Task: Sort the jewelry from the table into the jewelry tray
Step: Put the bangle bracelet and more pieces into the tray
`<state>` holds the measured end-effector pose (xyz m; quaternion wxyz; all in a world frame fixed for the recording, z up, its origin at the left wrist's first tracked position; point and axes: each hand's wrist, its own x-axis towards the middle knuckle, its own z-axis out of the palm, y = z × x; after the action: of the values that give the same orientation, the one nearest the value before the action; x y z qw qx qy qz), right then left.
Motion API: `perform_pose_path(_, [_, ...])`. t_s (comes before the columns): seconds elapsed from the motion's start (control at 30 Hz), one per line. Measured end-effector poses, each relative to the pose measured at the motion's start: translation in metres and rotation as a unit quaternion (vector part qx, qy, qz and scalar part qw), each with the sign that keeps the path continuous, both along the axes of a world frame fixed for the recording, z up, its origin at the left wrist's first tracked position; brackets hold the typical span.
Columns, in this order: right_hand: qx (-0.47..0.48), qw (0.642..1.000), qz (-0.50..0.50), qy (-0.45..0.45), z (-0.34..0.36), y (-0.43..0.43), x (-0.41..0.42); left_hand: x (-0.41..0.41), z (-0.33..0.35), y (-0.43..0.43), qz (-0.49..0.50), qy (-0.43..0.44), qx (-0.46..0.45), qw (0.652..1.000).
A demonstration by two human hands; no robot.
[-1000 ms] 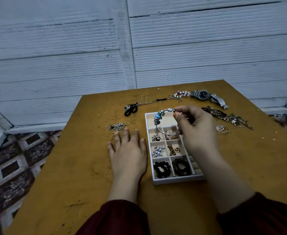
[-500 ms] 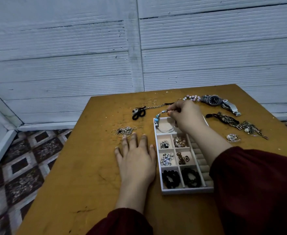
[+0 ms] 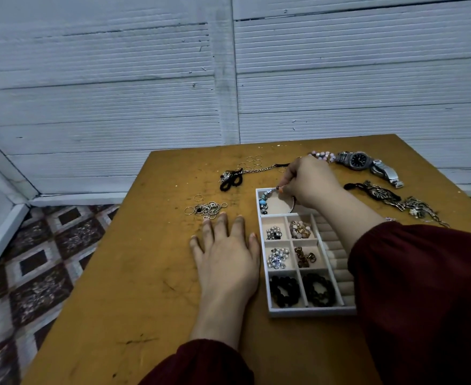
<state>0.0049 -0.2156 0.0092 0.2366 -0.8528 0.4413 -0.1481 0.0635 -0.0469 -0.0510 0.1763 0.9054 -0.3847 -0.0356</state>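
Now | right hand (image 3: pixel 312 182) pinches bracelet (image 3: pixel 263 202) | inside tray (image 3: pixel 312 311), far compartment, near rim

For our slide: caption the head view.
Right hand pinches a charm bracelet in the jewelry tray; left hand rests flat beside it.

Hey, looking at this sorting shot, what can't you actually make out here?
- Head view: the charm bracelet is half covered by the right hand pinching it.
- Head view: the ribbed right column of the jewelry tray runs under the red sleeve.
- Head view: the wristwatch dial is too small to read.
- Head view: the ring pile beyond the left hand is too tangled to count.
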Motion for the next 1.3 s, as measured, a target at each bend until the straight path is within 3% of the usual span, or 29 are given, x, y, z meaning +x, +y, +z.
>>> perform_pose_path(0.6, [-0.002,0.998,0.017,0.068,0.009,0.000,0.007,0.001,0.001,-0.001,-0.003,0.002,0.002,1.000])
perform_pose_path(0.77, [0.094,0.995,0.014,0.025,0.009,0.006,-0.006,0.001,0.001,0.000,-0.004,0.007,0.003,1.000])
perform_pose_path(0.97, [0.111,0.991,-0.045,-0.058,-0.002,0.009,-0.019,0.000,0.001,-0.001,-0.004,0.011,-0.002,1.000])
perform_pose_path(1.1, [0.002,0.999,-0.037,-0.033,0.004,0.002,-0.016,0.000,0.001,0.000,-0.004,0.005,-0.007,1.000])
perform_pose_path(1.3, [-0.056,0.997,0.001,0.061,0.010,-0.002,-0.010,0.000,0.002,0.000,-0.007,0.008,-0.005,1.000])
